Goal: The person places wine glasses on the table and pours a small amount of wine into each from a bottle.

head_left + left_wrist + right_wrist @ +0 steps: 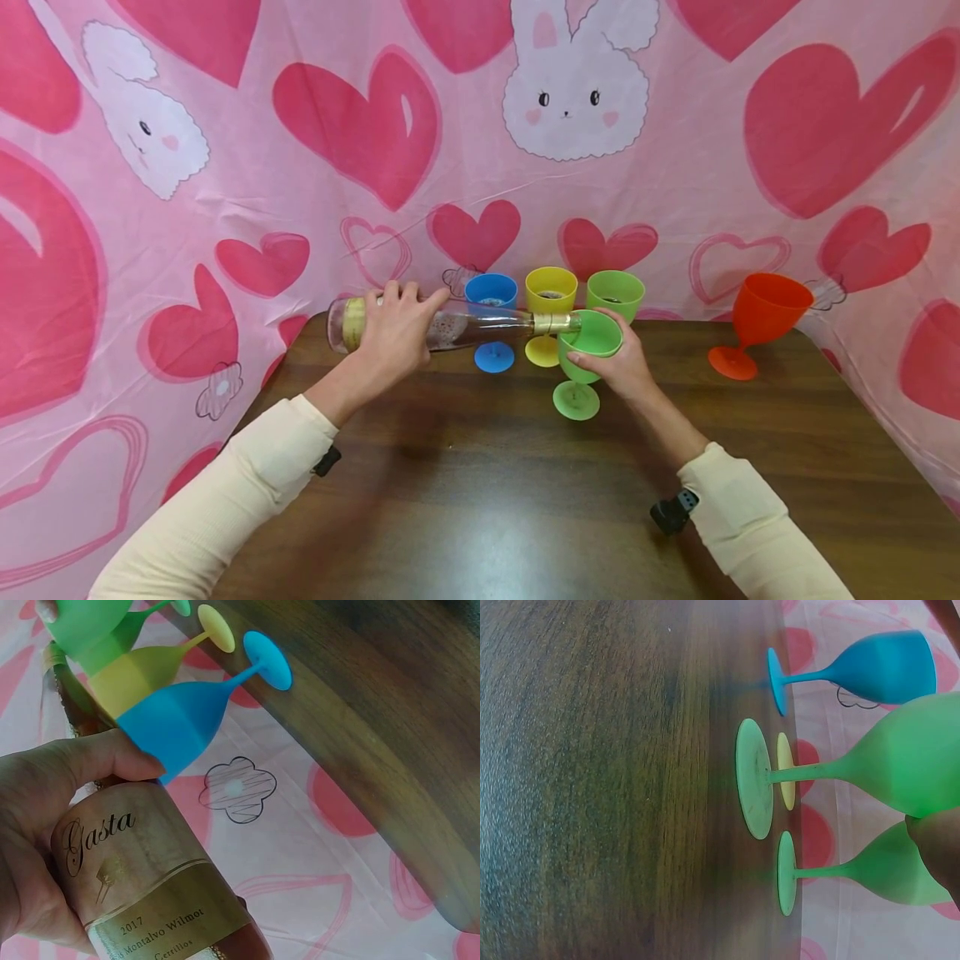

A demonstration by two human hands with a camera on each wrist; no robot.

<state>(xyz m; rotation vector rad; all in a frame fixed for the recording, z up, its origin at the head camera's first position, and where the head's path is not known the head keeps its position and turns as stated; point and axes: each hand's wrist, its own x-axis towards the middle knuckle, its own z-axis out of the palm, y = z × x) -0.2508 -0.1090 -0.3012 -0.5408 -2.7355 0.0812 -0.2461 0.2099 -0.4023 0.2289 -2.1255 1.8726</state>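
A wine bottle [480, 323] lies almost level, held round its body by my left hand [401, 325]. Its neck points right, and the mouth reaches the rim of a green goblet [579, 368]. My right hand [626, 364] grips that goblet's bowl near the rim; whether its foot touches the table I cannot tell. In the left wrist view the bottle's label [150, 870] faces the camera. Behind the bottle stand a blue goblet [491, 287] and a yellow goblet [551, 300], both with dark liquid inside. Another green goblet [615, 292], also with dark liquid, stands behind the held one.
An orange-red goblet [772, 308] stands apart near the table's back right. The brown wooden table [480, 500] ends at a pink cloth [337, 183] printed with hearts and rabbits, which hangs behind and at both sides.
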